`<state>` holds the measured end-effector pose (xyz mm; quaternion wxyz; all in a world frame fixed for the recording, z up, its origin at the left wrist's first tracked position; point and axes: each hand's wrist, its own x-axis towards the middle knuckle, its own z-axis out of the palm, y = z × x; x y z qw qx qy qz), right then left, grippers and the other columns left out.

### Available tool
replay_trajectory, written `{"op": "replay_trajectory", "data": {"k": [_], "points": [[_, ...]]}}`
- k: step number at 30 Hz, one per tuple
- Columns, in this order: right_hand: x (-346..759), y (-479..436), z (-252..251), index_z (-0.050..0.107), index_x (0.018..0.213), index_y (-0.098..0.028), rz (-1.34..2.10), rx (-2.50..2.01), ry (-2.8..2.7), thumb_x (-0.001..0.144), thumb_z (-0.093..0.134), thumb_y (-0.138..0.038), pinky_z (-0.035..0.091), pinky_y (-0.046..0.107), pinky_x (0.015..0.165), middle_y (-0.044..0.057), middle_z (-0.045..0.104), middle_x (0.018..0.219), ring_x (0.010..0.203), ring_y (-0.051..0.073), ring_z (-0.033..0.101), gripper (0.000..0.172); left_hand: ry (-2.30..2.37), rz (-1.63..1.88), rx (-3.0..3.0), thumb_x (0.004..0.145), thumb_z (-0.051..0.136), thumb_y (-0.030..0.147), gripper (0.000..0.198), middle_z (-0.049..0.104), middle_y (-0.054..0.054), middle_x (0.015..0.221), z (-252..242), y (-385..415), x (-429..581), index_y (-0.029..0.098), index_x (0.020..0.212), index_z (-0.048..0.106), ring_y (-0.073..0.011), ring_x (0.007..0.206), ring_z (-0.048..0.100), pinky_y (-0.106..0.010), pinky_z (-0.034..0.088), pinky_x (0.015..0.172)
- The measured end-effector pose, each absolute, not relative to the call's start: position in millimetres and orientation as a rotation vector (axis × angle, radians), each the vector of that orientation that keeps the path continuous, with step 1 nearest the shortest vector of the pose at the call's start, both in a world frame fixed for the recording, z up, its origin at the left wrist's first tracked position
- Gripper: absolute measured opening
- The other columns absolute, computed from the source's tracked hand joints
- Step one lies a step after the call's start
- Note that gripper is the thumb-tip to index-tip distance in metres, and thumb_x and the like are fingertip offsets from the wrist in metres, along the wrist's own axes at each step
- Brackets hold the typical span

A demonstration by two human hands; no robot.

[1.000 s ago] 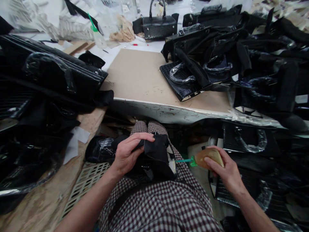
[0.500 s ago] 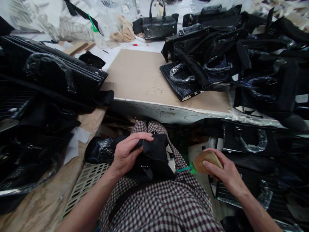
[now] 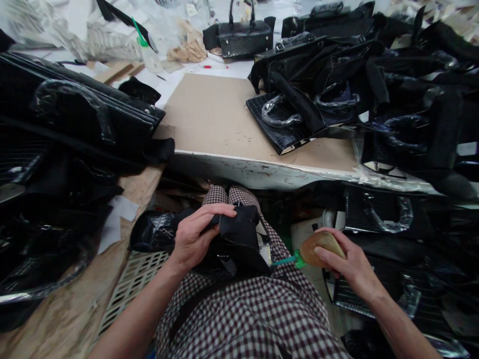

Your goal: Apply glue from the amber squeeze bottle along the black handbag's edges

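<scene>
On my lap lies a black bag piece (image 3: 239, 239) with a folded fabric flap. My left hand (image 3: 194, 234) is closed on that flap, thumb on top, pinching it back. My right hand (image 3: 344, 264) is wrapped round a tan squeeze bottle (image 3: 316, 247) with a green nozzle. The nozzle tip points left and sits at the right edge of the bag piece, near a white patch. My checked trousers (image 3: 247, 319) show under the work.
A brown board (image 3: 217, 114) covers the table ahead. Piles of black handbags (image 3: 355, 75) crowd its right side and a stack of black bags (image 3: 75, 119) its left. A finished handbag (image 3: 243, 37) stands at the back. A second glue bottle (image 3: 147, 50) stands far left. A white crate (image 3: 134, 284) sits below left.
The bottle in my right hand has shifted slightly left and up, with its nozzle closer to the bag piece. My left hand keeps its hold on the flap.
</scene>
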<state>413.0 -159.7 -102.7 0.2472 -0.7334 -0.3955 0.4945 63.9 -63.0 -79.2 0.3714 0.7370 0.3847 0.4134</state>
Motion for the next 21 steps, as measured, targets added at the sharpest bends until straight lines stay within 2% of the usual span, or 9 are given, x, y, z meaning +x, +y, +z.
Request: {"op": "replay_trajectory", "data": {"k": [4, 8, 12, 16, 21], "points": [[412.2, -162.0, -108.3, 0.062, 0.119, -0.023, 1.336, -1.929, -0.901, 0.073, 0.078, -0.059, 0.040, 0.024, 0.038, 0.002, 0.064, 0.089, 0.051, 0.012, 0.048, 0.060, 1.011, 1.085, 1.908, 0.096, 0.059, 0.016, 0.015, 0.075, -0.008, 0.109, -77.2, -57.1, 60.7, 0.017, 0.103, 0.073, -0.0210, 0.108, 0.069, -0.035, 0.052, 0.103], [408.0, -155.0, -109.9, 0.066, 0.113, -0.021, 1.132, -1.725, -0.598, 0.070, 0.084, -0.050, 0.038, 0.022, 0.036, 0.004, 0.063, 0.094, 0.060, 0.014, 0.050, 0.055, 1.098, 1.212, 1.975, 0.094, 0.061, 0.016, 0.014, 0.075, -0.006, 0.109, -61.3, -37.8, 54.1, 0.018, 0.101, 0.073, -0.0207, 0.105, 0.070, -0.036, 0.055, 0.100], [408.2, -144.6, -100.9, 0.067, 0.110, -0.018, 0.965, -1.508, -0.476, 0.069, 0.083, -0.047, 0.036, 0.021, 0.035, 0.007, 0.062, 0.091, 0.063, 0.016, 0.049, 0.052, 1.045, 1.440, 2.220, 0.090, 0.062, 0.007, 0.014, 0.076, -0.006, 0.106, -38.9, -26.0, 55.9, 0.017, 0.092, 0.072, -0.0230, 0.105, 0.071, -0.040, 0.058, 0.096], [414.7, -149.8, -101.3, 0.067, 0.112, -0.019, 0.960, -1.525, -0.436, 0.068, 0.085, -0.046, 0.037, 0.021, 0.035, 0.006, 0.061, 0.092, 0.063, 0.016, 0.047, 0.055, 0.983, 1.288, 2.239, 0.090, 0.059, 0.000, 0.019, 0.075, -0.008, 0.110, -46.4, -42.3, 64.8, 0.015, 0.096, 0.069, -0.0237, 0.114, 0.067, -0.040, 0.055, 0.101], [420.4, -166.3, -123.1, 0.064, 0.120, -0.023, 1.086, -1.713, -0.518, 0.070, 0.085, -0.047, 0.041, 0.023, 0.038, 0.004, 0.060, 0.091, 0.059, 0.015, 0.046, 0.059, 0.914, 1.089, 2.080, 0.094, 0.055, 0.004, 0.016, 0.075, -0.008, 0.108, -75.4, -68.1, 73.2, 0.015, 0.098, 0.066, -0.0204, 0.116, 0.066, -0.033, 0.054, 0.103]]}}
